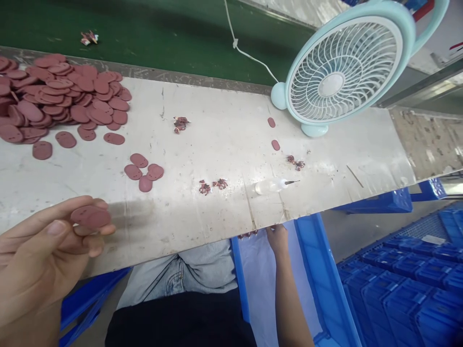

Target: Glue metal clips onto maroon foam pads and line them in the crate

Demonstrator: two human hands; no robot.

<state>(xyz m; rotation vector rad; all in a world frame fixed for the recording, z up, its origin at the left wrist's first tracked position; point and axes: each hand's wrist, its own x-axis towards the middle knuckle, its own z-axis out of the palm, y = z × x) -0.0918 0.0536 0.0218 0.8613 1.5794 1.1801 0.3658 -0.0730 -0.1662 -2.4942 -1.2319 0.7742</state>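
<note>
My left hand (pixel 47 260) is closed on a couple of overlapping reddish-brown oval discs (pixel 93 217), pinched between thumb and fingers above the table's near edge. My right hand (pixel 278 237) reaches into a blue crate (pixel 325 274) with a pale liner (pixel 258 284), just below the table edge; its fingers are mostly hidden. A row of small brown figures (pixel 248 234) lies in the crate, left of that hand. Beyond my left hand, several loose discs (pixel 145 183) sit in a cluster. Paired small brown-and-white figures (pixel 204 187) lie mid-table.
A big pile of discs (pixel 54 91) covers the table's (pixel 202 159) far left. A light-blue fan (pixel 331 84) stands at the back right. A clear bottle with a thin needle tip (pixel 269 186) lies near the front edge. Stacked blue crates (pixel 408 274) stand at right. Behind runs a green belt (pixel 162 48).
</note>
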